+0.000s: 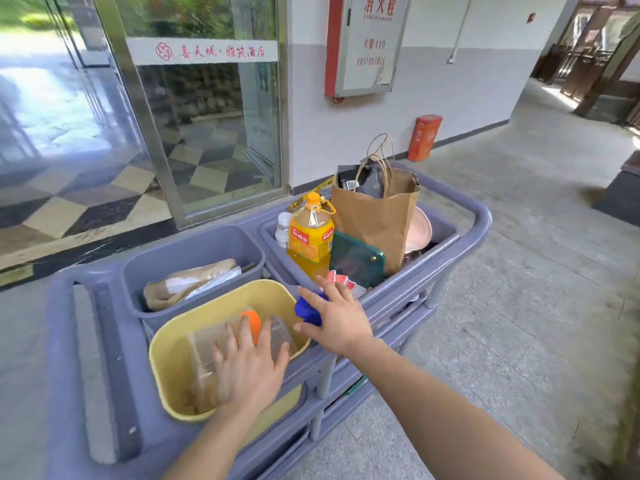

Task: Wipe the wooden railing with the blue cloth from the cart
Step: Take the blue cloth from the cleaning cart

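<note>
Two hands (247,367) over grey cart (481,216)

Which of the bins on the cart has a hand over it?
The yellow bin, nearest the person: the left hand is over it. The two grey bins behind it have no hand over them.

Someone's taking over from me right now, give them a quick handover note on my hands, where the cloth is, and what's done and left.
Left hand: spread open over the clear container in the yellow bin, gripping nothing.
Right hand: open, fingers spread over the blue cloth, not yet closed on it.
The cloth lies on the cart at the yellow bin's right edge.
Done: reached the cart.
Left: grasp the cloth, then wipe the wooden railing, which can't be clearly picked out from here.
</note>
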`<state>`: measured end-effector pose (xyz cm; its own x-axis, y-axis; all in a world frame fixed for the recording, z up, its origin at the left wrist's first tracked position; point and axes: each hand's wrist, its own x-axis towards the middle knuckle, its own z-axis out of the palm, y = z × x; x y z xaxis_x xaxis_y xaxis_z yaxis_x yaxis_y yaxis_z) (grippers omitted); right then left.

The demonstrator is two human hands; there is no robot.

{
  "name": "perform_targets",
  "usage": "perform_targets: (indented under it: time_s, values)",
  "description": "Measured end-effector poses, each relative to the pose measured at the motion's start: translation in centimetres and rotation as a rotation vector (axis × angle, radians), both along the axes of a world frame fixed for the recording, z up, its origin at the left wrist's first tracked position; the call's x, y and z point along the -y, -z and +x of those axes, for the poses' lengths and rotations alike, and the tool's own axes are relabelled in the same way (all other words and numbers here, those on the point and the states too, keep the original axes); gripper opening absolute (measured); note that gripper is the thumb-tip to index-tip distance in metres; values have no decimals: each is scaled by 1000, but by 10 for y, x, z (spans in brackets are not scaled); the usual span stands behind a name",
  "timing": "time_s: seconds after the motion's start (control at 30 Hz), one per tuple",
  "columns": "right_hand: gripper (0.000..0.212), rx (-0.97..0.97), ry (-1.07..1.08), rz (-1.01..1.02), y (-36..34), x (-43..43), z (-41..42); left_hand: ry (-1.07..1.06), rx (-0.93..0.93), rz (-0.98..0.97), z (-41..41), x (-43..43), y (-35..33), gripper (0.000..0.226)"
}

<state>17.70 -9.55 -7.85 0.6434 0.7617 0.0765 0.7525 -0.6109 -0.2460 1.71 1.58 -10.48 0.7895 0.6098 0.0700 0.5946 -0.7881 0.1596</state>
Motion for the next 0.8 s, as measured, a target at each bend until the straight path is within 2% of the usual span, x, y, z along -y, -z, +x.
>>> perform_targets:
  time_s: [0.2, 0.37, 0.53, 0.67, 0.8]
  values:
    - [53, 44, -65, -70, 21, -5, 2, -127, -171, -59, -2, -11, 18, 65]
    - [33, 171, -41, 17, 27, -6, 0, -156, -211, -81, 2, -12, 19, 75]
    - [27, 249, -59, 16, 25, -9, 4, -158, -227, -95, 1, -11, 20, 69]
    - [27, 208, -61, -4, 21, -12, 3, -148, -251, -96, 0, -12, 18, 66]
    - [25, 172, -41, 65, 13, -8, -2, -120, -233, -68, -3, -12, 12, 62]
